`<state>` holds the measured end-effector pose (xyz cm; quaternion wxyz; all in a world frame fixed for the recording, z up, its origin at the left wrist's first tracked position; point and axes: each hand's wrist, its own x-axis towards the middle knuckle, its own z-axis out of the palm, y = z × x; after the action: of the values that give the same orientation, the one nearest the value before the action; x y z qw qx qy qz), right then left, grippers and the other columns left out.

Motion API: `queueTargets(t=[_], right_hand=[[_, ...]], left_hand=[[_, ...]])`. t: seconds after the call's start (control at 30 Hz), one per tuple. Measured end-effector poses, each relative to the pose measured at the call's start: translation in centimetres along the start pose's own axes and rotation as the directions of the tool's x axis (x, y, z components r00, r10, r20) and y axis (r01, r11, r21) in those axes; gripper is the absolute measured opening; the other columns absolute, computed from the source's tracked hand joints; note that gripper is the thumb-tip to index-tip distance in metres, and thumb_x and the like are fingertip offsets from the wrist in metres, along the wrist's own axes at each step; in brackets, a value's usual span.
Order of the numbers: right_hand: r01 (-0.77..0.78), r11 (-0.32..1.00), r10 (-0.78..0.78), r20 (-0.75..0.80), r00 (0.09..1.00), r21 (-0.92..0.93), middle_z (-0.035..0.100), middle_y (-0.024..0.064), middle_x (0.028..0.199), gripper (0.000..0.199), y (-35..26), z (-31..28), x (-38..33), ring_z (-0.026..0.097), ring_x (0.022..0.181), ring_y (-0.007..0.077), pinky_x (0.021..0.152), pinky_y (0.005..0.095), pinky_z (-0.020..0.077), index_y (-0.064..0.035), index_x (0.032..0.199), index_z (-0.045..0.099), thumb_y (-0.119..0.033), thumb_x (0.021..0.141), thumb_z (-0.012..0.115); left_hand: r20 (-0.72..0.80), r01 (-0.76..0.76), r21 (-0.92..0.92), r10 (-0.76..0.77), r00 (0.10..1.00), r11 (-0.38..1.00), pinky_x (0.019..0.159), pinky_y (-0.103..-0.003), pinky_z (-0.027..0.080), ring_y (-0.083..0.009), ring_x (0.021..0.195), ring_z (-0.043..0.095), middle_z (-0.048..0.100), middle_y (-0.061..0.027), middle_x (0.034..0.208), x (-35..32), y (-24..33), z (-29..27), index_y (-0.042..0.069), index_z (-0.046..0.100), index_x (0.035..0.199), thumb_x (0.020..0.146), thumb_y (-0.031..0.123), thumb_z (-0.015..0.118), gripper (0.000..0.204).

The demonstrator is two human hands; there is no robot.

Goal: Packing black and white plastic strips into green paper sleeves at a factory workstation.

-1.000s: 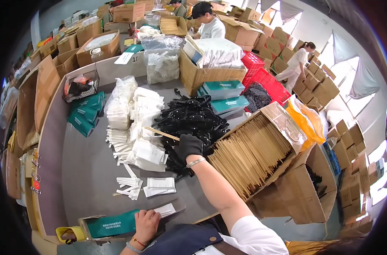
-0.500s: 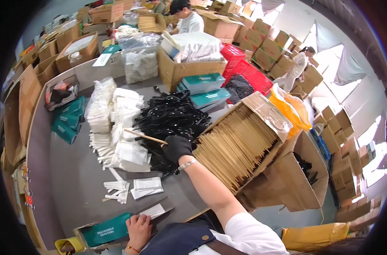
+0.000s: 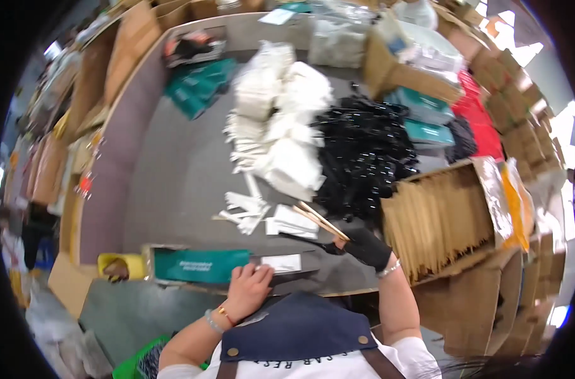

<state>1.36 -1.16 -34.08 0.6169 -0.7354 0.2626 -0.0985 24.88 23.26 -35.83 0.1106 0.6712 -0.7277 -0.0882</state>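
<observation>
My gloved right hand (image 3: 368,247) is closed around thin pale wooden sticks (image 3: 322,221) and a long black plastic piece (image 3: 303,239); all point left over the table. Bare-fingered, my left hand (image 3: 250,287) rests with curled fingers on the right end of a teal bag (image 3: 202,265) lying at the table's front edge. A white packet (image 3: 281,263) lies just right of those fingers, on a dark narrow strip. Beyond my hands are white packets (image 3: 294,219), loose white strips (image 3: 244,208) and a heap of shiny black pieces (image 3: 366,151).
An open carton (image 3: 493,202) packed with thin brown sticks stands on the right. Stacked white packets (image 3: 268,139) fill the table's middle. Teal bags (image 3: 202,88) lie at the back left, by the raised table wall (image 3: 120,145). A yellow container (image 3: 120,265) sits at front left.
My view has turned down and left. My right hand has drawn back from the black heap toward me, now with a black piece as well as sticks. My left hand stays at the teal bag.
</observation>
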Motion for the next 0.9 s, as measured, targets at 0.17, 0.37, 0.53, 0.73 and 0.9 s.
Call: queueTargets(t=[0.17, 0.37, 0.53, 0.73, 0.9], right_hand=[[-0.316, 0.944, 0.295, 0.185, 0.938, 0.097, 0.068, 0.0034, 0.081, 0.026, 2.1, 3.6, 1.5, 0.060, 0.078, 0.0092, 0.070, 0.0273, 0.0482, 0.0012, 0.101, 0.069, -0.022, 0.088, 0.069], [-0.280, 0.868, 0.287, -0.046, 0.957, -0.411, 0.069, 0.0085, 0.089, 0.021, 0.3, 8.0, 2.0, 0.064, 0.091, 0.0310, 0.074, 0.0371, 0.0499, -0.0136, 0.100, 0.073, -0.026, 0.083, 0.072], [0.044, 0.697, -0.156, -0.091, 0.984, -0.715, 0.063, 0.0048, 0.087, 0.034, 1.4, 7.9, -0.5, 0.062, 0.082, 0.0258, 0.068, 0.0383, 0.0498, -0.0230, 0.114, 0.067, -0.026, 0.080, 0.071], [0.173, 0.584, -0.204, 0.063, 0.977, -0.793, 0.064, 0.0057, 0.083, 0.037, 3.9, 7.5, -0.6, 0.062, 0.076, 0.0268, 0.061, 0.0397, 0.0489, -0.0264, 0.116, 0.066, -0.023, 0.080, 0.071], [0.363, 0.750, -0.382, 0.085, 0.920, -0.553, 0.067, 0.0098, 0.093, 0.037, 2.5, 12.4, 1.9, 0.064, 0.084, 0.0290, 0.070, 0.0388, 0.0531, -0.0164, 0.119, 0.064, -0.018, 0.082, 0.069]], left_hand=[[-0.007, 0.043, 0.003, -0.043, 0.999, 0.999, 0.083, -0.038, 0.034, -0.0206, 0.100, 0.048, 0.055, 0.0006, 0.120, -0.9, 0.0, -0.1, 0.008, 0.059, 0.119, 0.072, 0.025, 0.072, 0.051], [0.007, 0.057, 0.024, -0.057, 0.998, 0.998, 0.083, -0.038, 0.036, -0.0218, 0.100, 0.049, 0.055, 0.0019, 0.124, -1.5, -0.6, -0.4, 0.011, 0.061, 0.118, 0.069, 0.025, 0.076, 0.054], [-0.059, 0.107, -0.070, -0.111, 0.992, 0.992, 0.092, -0.043, 0.036, -0.0273, 0.110, 0.047, 0.053, -0.0032, 0.127, -1.8, -2.8, -1.8, 0.012, 0.058, 0.121, 0.067, 0.027, 0.078, 0.060], [-0.037, 0.147, -0.115, -0.152, 0.988, 0.982, 0.101, -0.050, 0.033, -0.0324, 0.118, 0.044, 0.050, -0.0093, 0.130, -1.7, -5.4, -1.9, 0.007, 0.056, 0.124, 0.058, 0.030, 0.085, 0.075], [-0.057, 0.087, -0.168, -0.097, 0.994, 0.982, 0.101, -0.046, 0.034, -0.0305, 0.113, 0.045, 0.051, -0.0065, 0.124, 1.4, -3.0, -1.0, 0.007, 0.055, 0.123, 0.059, 0.027, 0.084, 0.074]])
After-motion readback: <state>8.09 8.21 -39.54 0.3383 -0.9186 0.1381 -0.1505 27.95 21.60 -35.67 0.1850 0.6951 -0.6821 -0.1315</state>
